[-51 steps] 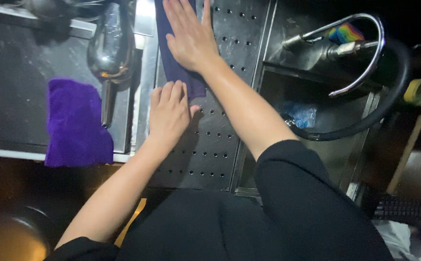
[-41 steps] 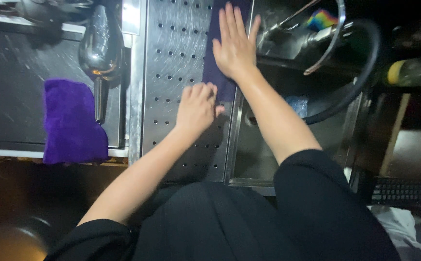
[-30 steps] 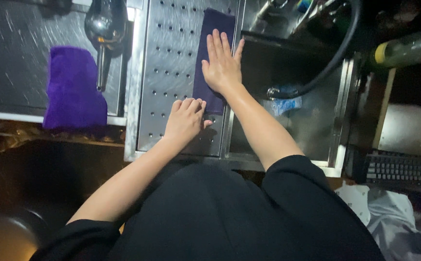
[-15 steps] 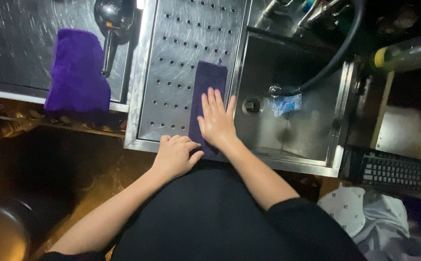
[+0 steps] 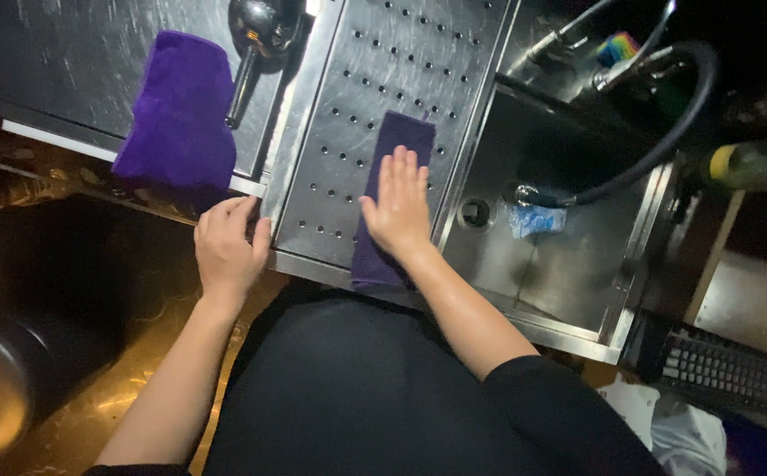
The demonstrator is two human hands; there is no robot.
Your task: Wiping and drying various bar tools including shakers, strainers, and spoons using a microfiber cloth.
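Note:
A narrow dark purple cloth [image 5: 401,137] lies along the right side of a perforated steel drainboard [image 5: 374,79]. My right hand [image 5: 398,204] is flat on the cloth, fingers together, pressing it down near the board's front edge. My left hand [image 5: 227,247] rests at the front left corner of the drainboard, fingers apart, holding nothing. A second, brighter purple cloth [image 5: 178,110] lies folded on the steel counter to the left.
A steel ladle [image 5: 255,31] lies beside the bright cloth. To the right is a sink basin [image 5: 568,256] with a drain, a blue scrap and a black hose [image 5: 665,123]. A dark keyboard [image 5: 731,370] sits lower right.
My right hand has drawn the dark cloth back toward me along the drainboard. My left hand has slid off the board to its front left corner.

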